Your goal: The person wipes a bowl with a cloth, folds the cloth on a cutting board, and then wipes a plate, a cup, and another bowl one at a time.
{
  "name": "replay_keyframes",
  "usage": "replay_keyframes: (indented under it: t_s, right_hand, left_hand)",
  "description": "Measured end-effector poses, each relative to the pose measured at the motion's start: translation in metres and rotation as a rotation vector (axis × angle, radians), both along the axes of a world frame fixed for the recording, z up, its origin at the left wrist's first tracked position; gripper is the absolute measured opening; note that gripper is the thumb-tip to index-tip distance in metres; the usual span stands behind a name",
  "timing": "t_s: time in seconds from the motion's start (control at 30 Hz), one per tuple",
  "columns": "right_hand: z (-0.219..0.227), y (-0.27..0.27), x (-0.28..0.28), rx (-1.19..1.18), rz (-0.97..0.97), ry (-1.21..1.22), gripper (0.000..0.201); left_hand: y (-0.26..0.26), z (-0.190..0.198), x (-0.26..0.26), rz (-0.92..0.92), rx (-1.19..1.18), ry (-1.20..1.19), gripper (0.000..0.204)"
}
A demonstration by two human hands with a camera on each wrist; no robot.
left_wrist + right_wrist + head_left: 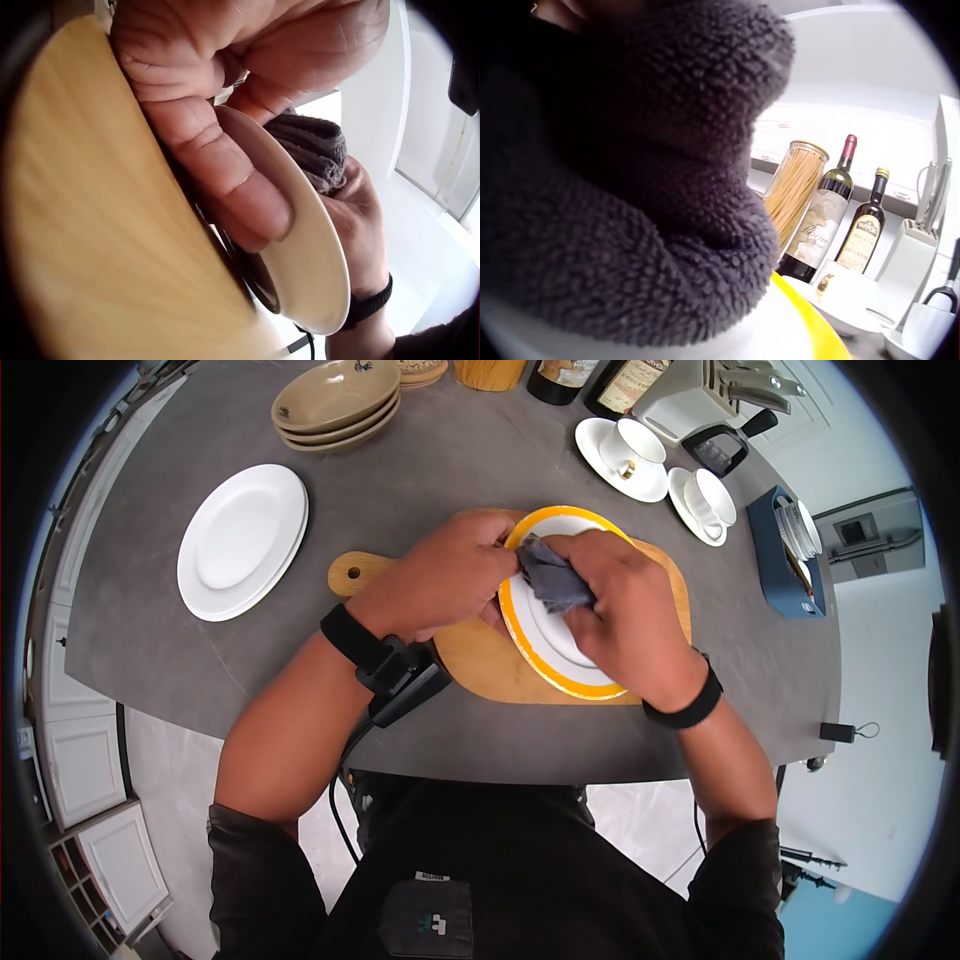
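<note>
A white plate with a yellow rim (547, 662) is tilted over a wooden cutting board (480, 665). My left hand (455, 575) grips its left edge. In the left wrist view, fingers (259, 202) curl under the plate's pale underside (311, 251), with the thumb toward the upper face. My right hand (630, 610) holds a bunched dark grey cloth (553, 578) against the plate's upper face, near the left hand. Fuzzy folds of that cloth (667, 225) fill much of the right wrist view and hide most of the right fingers.
White plates (240, 540) lie stacked at left, with beige bowls (335, 410) stacked behind. Two white cups on saucers (632, 450) stand back right, near bottles (821, 229), a jar of spaghetti (799, 187) and a knife block (680, 400). A blue bin (785, 570) holds dishes at far right.
</note>
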State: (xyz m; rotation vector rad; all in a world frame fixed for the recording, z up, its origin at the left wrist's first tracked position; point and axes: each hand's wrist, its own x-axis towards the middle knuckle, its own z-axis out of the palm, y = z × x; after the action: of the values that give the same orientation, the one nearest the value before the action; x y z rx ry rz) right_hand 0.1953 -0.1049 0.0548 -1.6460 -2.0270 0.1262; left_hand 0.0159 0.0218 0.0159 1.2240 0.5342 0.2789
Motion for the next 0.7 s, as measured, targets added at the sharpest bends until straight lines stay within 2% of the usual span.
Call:
replay_keyframes:
  t_s: [0.07, 0.1, 0.13, 0.23, 0.37, 0.43, 0.57, 0.63, 0.7]
  right_hand:
    - [0.005, -0.019, -0.005, -0.017, 0.037, 0.051, 0.054]
    - [0.006, -0.028, -0.006, -0.080, 0.098, 0.114, 0.055]
    - [0.009, -0.037, -0.009, -0.102, 0.146, 0.070, 0.058]
    - [0.007, -0.060, -0.013, -0.071, 0.302, 0.040, 0.056]
    - [0.007, -0.068, 0.000, -0.051, 0.411, 0.006, 0.051]
    - [0.010, -0.059, 0.011, -0.067, 0.370, -0.011, 0.052]
    - [0.008, -0.018, 0.028, -0.031, 0.234, -0.051, 0.058]
    - [0.001, 0.007, 0.032, 0.028, 0.183, -0.044, 0.053]
    - [-0.001, 0.025, 0.031, 0.068, 0.151, -0.042, 0.049]
  left_hand:
    - [0.001, 0.000, -0.002, 0.004, 0.003, -0.003, 0.029]
    - [0.001, 0.002, -0.003, -0.003, 0.085, 0.026, 0.029]
    - [0.001, 0.003, -0.003, -0.011, 0.167, 0.056, 0.029]
    - [0.002, 0.000, -0.005, -0.050, 0.157, 0.106, 0.040]
    - [-0.001, 0.002, -0.004, -0.034, 0.127, 0.075, 0.039]
    - [-0.001, 0.000, -0.001, -0.010, 0.170, 0.049, 0.030]
    - [-0.001, 0.006, -0.002, -0.021, 0.114, 0.029, 0.031]
    - [-0.001, 0.005, -0.002, -0.020, 0.025, 0.042, 0.035]
    - [0.003, 0.003, -0.003, -0.029, 0.039, 0.065, 0.036]
